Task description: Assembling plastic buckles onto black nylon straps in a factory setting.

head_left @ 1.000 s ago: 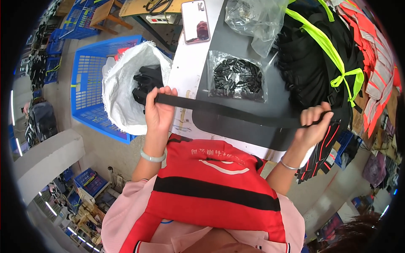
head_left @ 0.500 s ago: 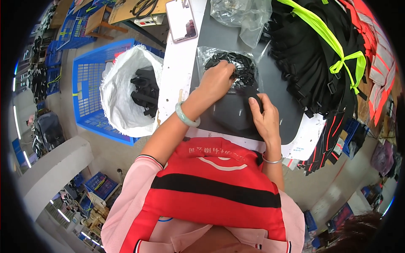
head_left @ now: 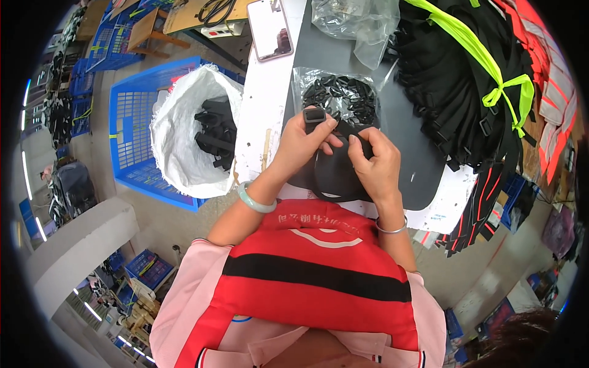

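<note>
A left hand pinches one black, smooth, rectangular plastic buckle between thumb and fingers, while a right hand grips one black woven strap between thumb and curled fingers, the two hands near each other above a dark, smooth mat on a white table. One bangle circles each wrist (the left one pale green, the right one silvery). Just beyond the hands lies one clear plastic bag of small, glossy black pieces, too many to count; farther off rests a second, crumpled clear bag, with one flat, rounded-corner phone to its left. On the right, one thick heap of black straps sits under one neon-yellow fabric tie, knotted in a bow. On the left, one coarse white woven sack of dark webbing stands in one slotted blue plastic crate.
</note>
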### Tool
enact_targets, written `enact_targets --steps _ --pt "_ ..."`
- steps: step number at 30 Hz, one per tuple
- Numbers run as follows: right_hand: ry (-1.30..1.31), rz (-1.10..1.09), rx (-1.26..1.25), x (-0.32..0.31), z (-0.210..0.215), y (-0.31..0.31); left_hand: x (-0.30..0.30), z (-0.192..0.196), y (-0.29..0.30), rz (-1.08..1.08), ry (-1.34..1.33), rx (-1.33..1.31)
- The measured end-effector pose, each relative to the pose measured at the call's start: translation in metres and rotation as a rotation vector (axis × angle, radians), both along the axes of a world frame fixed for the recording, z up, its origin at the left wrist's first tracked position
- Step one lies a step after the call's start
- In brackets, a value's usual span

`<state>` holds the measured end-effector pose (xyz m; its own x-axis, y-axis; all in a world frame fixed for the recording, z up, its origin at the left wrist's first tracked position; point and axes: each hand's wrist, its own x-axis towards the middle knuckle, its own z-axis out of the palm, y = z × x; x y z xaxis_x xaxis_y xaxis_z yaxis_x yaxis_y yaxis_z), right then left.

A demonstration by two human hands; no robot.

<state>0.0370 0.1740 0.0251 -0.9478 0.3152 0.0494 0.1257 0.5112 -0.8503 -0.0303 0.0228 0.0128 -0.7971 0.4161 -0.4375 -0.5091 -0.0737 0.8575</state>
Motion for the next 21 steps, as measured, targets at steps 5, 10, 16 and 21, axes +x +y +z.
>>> enact_targets --steps 5,10,16,21 --pt "-0.006 0.011 0.091 0.004 0.006 -0.004 0.005 0.000 -0.008 -0.018 -0.045 0.083" --pt "-0.038 0.056 0.087 0.008 0.010 -0.005 0.005 0.007 -0.013 -0.086 -0.128 0.138" --pt "-0.125 0.158 -0.042 0.010 0.015 -0.004 0.008 0.006 -0.020 -0.087 -0.107 0.107" --pt "-0.118 0.186 -0.120 0.012 0.014 -0.003 0.005 0.014 -0.021 -0.215 -0.042 0.026"
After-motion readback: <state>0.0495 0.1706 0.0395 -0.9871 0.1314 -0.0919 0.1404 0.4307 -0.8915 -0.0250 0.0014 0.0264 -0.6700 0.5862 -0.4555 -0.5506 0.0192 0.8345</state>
